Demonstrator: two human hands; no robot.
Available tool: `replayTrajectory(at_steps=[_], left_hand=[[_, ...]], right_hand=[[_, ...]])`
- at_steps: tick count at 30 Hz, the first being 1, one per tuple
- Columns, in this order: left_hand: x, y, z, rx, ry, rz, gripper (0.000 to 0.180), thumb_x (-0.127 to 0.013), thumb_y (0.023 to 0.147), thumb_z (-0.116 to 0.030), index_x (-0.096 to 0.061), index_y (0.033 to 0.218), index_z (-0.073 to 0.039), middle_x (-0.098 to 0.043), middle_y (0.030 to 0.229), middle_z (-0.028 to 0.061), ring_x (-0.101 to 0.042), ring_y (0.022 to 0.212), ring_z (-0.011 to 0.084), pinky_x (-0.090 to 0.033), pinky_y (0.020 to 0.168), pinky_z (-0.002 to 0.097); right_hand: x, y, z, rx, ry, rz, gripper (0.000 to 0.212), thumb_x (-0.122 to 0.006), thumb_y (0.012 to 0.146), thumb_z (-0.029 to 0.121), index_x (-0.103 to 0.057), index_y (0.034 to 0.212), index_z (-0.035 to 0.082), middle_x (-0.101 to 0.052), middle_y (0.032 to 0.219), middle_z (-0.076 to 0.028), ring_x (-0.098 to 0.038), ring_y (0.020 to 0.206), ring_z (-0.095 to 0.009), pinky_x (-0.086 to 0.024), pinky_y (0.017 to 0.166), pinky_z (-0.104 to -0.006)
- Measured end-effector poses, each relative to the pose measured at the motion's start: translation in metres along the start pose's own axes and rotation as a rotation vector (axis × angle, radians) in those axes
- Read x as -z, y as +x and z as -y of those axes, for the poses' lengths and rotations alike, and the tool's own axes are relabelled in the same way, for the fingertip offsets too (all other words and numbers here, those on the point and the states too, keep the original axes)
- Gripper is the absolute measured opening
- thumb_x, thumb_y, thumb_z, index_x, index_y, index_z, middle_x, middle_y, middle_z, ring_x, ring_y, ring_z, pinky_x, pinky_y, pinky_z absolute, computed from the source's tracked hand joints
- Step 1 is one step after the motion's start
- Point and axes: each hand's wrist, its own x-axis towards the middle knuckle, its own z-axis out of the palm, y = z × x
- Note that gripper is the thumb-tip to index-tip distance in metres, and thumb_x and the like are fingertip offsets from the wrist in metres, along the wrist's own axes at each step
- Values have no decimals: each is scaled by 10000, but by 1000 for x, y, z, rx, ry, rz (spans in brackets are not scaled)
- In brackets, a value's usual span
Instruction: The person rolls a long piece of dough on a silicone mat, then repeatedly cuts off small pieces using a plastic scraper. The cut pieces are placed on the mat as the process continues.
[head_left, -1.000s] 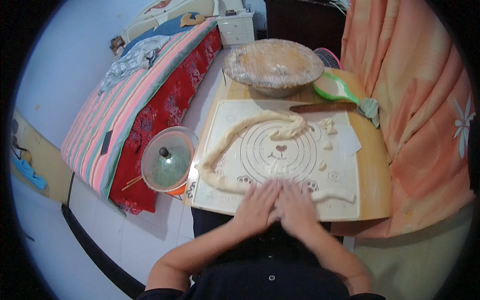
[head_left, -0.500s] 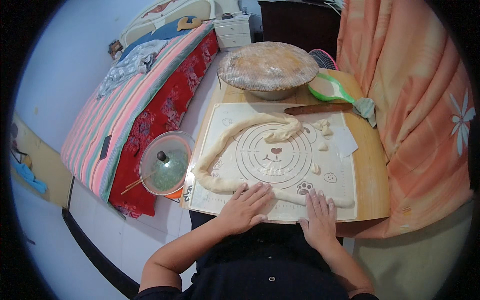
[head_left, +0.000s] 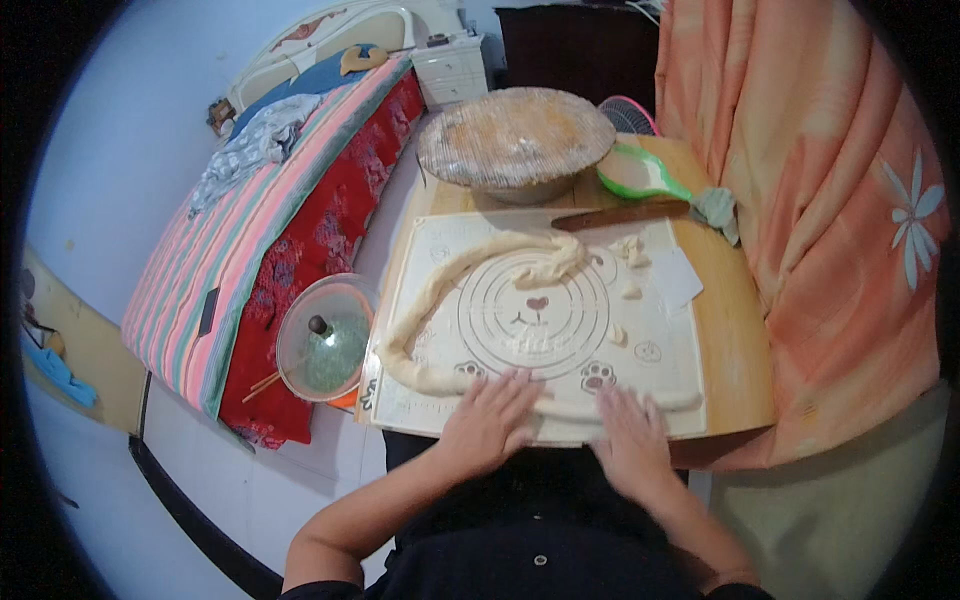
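Observation:
A long rope of dough (head_left: 400, 330) curves in an open loop over a white printed pastry mat (head_left: 660, 375); its near stretch runs along the mat's front edge. Across that stretch lies my left hand (head_left: 490, 420), open and flat, palm down. My right hand (head_left: 632, 430) rests on the thinner right part of the rope, fingers stretched out and slightly blurred. The rope's thick far end (head_left: 545, 272) bends back over the printed circles. Several small dough pieces (head_left: 628, 250) sit at the mat's right side.
Behind the mat stands a covered basin (head_left: 515, 140). Beside it are a rolling pin (head_left: 620, 215) and a green-handled strainer (head_left: 640, 172). A glass-lidded pot (head_left: 325, 345) with chopsticks is left of the table. An orange curtain (head_left: 800, 200) hangs right; a bed (head_left: 260, 250) stands left.
Both hands have shifted a little with the near stretch of dough under them, the left hand slightly forward. The whole view has moved slightly, setting the table a bit further left.

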Motion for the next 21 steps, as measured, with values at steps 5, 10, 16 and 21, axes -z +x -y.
replayTrajectory(at_steps=[5,10,16,21], left_hand=[[-22,86,27,289,65,-64,618,-453,969,-464,-394,1464,-98,-355,1544,136,-303,1444,281,-261,1144,521],[-15,20,15,74,-68,35,657,-474,964,-445,-307,1526,-148,-281,1582,147,-263,1463,319,-217,1137,598],[-6,12,-3,60,27,8,733,-514,926,-506,-307,1524,-137,-301,1572,136,-291,1450,287,-195,1157,558],[-13,65,39,247,118,-159,672,-519,949,-458,-354,1488,-92,-330,1555,134,-288,1450,275,-197,1165,543]], right_hand=[[-4,103,-20,-137,-118,-374,668,-555,931,351,-359,1480,25,-275,1584,-145,-279,1447,-314,-154,1186,-522],[5,36,-9,-30,-77,-2,721,-573,923,361,-307,1507,32,-291,1574,-138,-280,1441,-306,-157,1183,-525],[3,23,-9,-80,-53,25,712,-569,927,366,-311,1500,30,-304,1565,-137,-284,1432,-313,-139,1185,-531],[-4,77,-30,-186,-145,-201,709,-564,931,343,-290,1512,43,-220,1603,-132,-207,1474,-292,-74,1205,-513]])
